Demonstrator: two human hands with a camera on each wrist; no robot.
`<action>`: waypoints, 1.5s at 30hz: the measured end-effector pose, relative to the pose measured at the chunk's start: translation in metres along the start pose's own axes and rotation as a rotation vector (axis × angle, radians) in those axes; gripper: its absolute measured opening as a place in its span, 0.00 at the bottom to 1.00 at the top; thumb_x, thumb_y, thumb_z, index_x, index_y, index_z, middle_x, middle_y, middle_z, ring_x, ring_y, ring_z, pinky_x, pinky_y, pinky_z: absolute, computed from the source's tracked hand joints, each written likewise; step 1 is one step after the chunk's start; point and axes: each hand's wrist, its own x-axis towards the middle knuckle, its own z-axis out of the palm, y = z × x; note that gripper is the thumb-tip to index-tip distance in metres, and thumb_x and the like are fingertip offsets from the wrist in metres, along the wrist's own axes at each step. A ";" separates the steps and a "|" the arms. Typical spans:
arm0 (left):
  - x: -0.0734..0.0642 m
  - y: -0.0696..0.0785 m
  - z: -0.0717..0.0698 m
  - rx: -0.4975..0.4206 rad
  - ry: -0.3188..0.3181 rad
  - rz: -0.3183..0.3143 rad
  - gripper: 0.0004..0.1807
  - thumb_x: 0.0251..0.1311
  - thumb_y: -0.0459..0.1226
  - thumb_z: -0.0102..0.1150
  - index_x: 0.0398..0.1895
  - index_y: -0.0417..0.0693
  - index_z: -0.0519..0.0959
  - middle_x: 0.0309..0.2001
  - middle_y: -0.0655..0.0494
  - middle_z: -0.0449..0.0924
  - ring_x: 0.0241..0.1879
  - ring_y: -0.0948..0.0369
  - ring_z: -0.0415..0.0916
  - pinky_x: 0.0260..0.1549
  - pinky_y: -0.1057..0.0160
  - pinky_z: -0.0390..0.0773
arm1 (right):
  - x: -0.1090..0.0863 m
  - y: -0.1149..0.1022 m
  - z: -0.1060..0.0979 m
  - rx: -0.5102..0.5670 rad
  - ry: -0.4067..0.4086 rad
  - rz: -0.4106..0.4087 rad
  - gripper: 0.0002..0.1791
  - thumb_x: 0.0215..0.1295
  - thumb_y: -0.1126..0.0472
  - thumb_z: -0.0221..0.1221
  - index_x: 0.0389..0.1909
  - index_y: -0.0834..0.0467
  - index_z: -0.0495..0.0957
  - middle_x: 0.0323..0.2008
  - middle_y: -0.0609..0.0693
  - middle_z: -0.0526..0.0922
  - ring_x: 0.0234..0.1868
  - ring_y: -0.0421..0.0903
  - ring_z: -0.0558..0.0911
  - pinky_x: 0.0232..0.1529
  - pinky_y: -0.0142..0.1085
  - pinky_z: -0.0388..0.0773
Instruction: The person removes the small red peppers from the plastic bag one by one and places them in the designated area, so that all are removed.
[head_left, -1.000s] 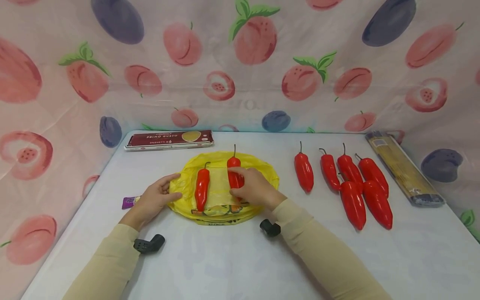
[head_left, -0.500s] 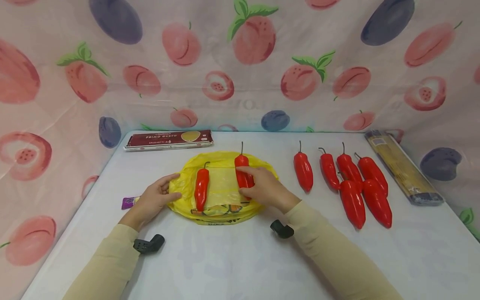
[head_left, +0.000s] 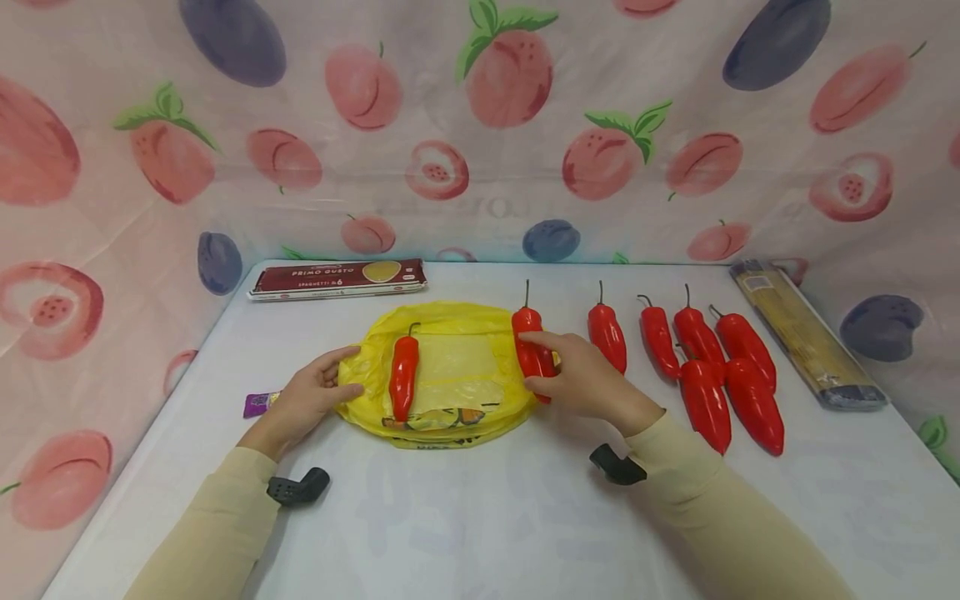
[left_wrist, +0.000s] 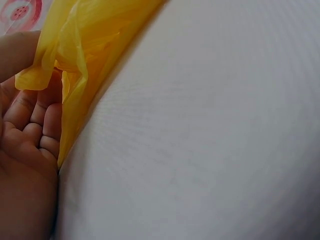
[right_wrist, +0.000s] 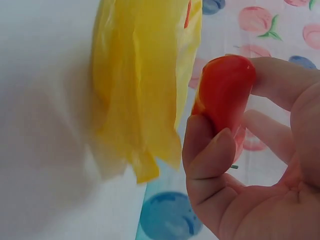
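Note:
A yellow plastic bag (head_left: pixel 442 313) lies spread on the table, its mouth open toward me. One red chili pepper (head_left: pixel 403 377) rests on it, left of centre. My left hand (head_left: pixel 303 402) pinches the bag's left edge; in the left wrist view the yellow film (left_wrist: pixel 95 45) passes between thumb and fingers. My right hand (head_left: pixel 585 377) holds another red chili pepper (head_left: pixel 528 333) at the bag's right edge, stem pointing away from me. In the right wrist view that pepper's rounded tip (right_wrist: pixel 227 82) shows between thumb and fingers, beside the bag's side.
To the right lies a single pepper (head_left: pixel 606 333), then a group of several red peppers (head_left: pixel 705 404). A clear pack of spaghetti (head_left: pixel 810 337) is at the far right. A dark red spaghetti pack (head_left: pixel 337 280) lies back left, and a small purple packet (head_left: pixel 258 405) sits by my left wrist.
My right hand has moved right with its pepper, from over the middle of the bag to its right edge. The left hand and the other pepper on the bag have stayed put.

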 end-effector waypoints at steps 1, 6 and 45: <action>0.000 0.000 0.000 -0.005 -0.003 0.007 0.41 0.66 0.41 0.64 0.79 0.51 0.56 0.75 0.47 0.59 0.70 0.50 0.63 0.62 0.62 0.69 | -0.002 0.003 -0.002 -0.001 0.005 0.003 0.38 0.61 0.56 0.69 0.73 0.50 0.68 0.58 0.59 0.74 0.56 0.57 0.74 0.41 0.42 0.85; -0.001 0.001 0.000 0.004 -0.002 0.009 0.41 0.66 0.41 0.64 0.79 0.51 0.56 0.75 0.47 0.59 0.69 0.51 0.64 0.61 0.65 0.70 | -0.013 0.018 -0.011 -0.010 0.025 0.022 0.39 0.60 0.56 0.70 0.72 0.51 0.68 0.57 0.58 0.76 0.51 0.55 0.77 0.38 0.41 0.86; 0.002 -0.001 0.000 0.017 0.010 -0.026 0.41 0.64 0.44 0.66 0.78 0.55 0.59 0.75 0.50 0.60 0.70 0.52 0.63 0.64 0.57 0.68 | -0.078 0.092 -0.046 -0.103 0.053 0.161 0.42 0.55 0.53 0.73 0.69 0.61 0.69 0.39 0.54 0.83 0.44 0.59 0.79 0.32 0.44 0.86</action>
